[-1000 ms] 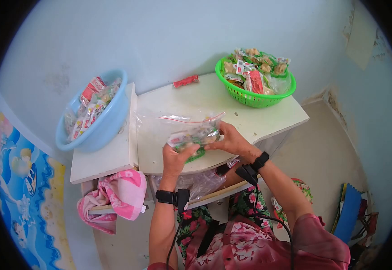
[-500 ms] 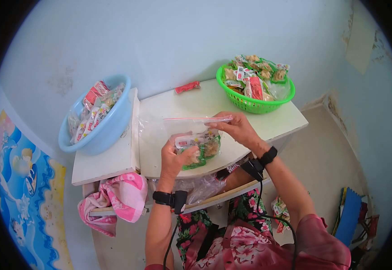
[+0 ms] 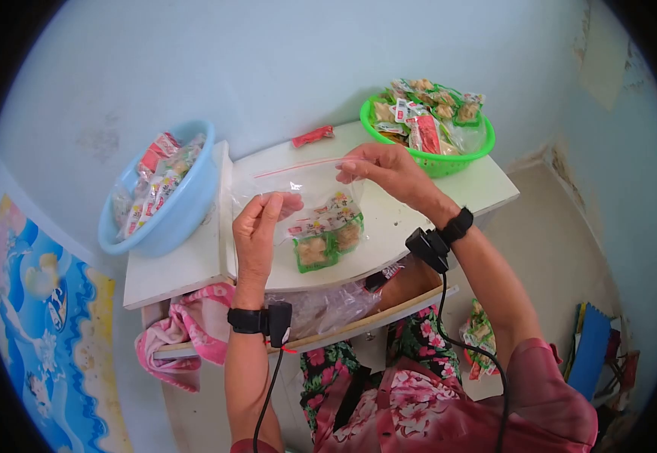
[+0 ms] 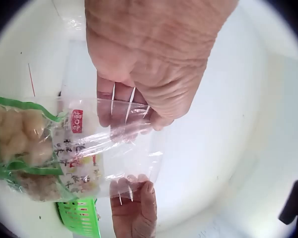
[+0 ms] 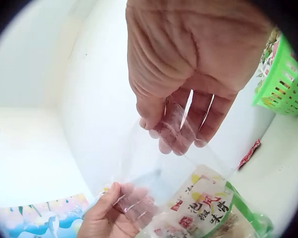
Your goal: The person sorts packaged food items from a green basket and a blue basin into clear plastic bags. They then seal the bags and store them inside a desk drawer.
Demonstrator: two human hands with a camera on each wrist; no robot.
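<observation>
A clear zip bag (image 3: 309, 181) with a red line along its top edge hangs upright between both hands over the white table. Inside lie green-edged packets (image 3: 315, 252) of pale food and white printed packets (image 3: 321, 219). The left hand (image 3: 257, 234) pinches the bag's left upper edge between thumb and fingers. At the right upper corner, the right hand (image 3: 393, 172) pinches the film. In the left wrist view, the left hand (image 4: 154, 59) holds the film with its thumb against the fingers. The right wrist view shows the right hand (image 5: 188, 64) gripping the film likewise.
A blue basin (image 3: 200, 177) of packets stands at the left, a green basket (image 3: 442, 162) of packets at the back right. One red packet (image 3: 313, 137) lies near the wall. Below the tabletop, an open drawer (image 3: 389, 311) holds clear plastic; a pink towel (image 3: 185, 332) hangs beside it.
The left hand has moved from the packets to the bag's upper left edge. The right hand has risen with the other corner. The bag now hangs more upright, with the packets at its bottom.
</observation>
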